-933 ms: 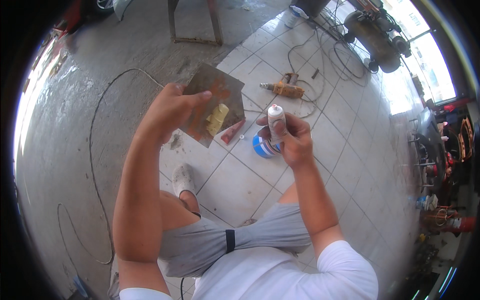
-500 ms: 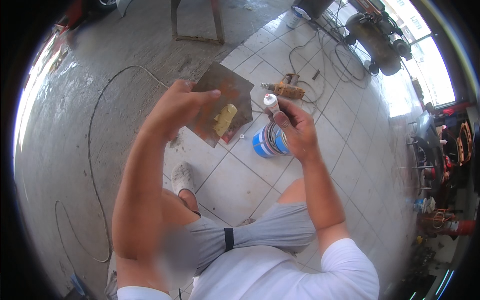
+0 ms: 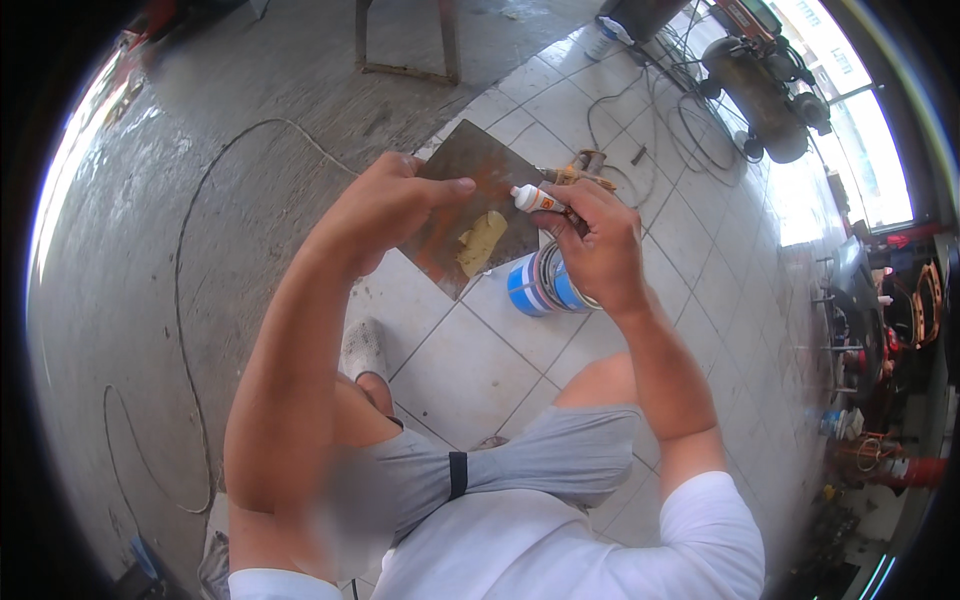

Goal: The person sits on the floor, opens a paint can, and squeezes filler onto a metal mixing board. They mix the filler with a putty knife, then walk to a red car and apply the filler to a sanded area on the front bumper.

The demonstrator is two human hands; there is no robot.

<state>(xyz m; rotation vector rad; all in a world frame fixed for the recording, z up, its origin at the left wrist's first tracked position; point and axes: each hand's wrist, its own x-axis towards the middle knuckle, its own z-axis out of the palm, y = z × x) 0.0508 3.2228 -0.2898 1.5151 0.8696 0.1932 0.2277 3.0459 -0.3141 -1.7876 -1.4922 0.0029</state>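
My left hand is closed on the left edge of a flat, brownish square metal plate, thumb on top. A dollop of pale yellow putty lies on the plate toward its near corner. In my right hand is a small white squeeze tube, pinched between thumb and fingers. The tube lies nearly level, its reddish tip pointing left over the plate's right part. Below my right hand a blue and white can stands on the tiles, partly hidden by the hand.
Beyond my right hand lies a yellowish power tool, partly covered. A black air compressor with cables stands at the far right. A metal frame stands at the back. A long hose crosses the concrete at left.
The tube has tipped from upright to nearly level and come left over the plate. The plate has shifted a little to the right, now covering part of the power tool.
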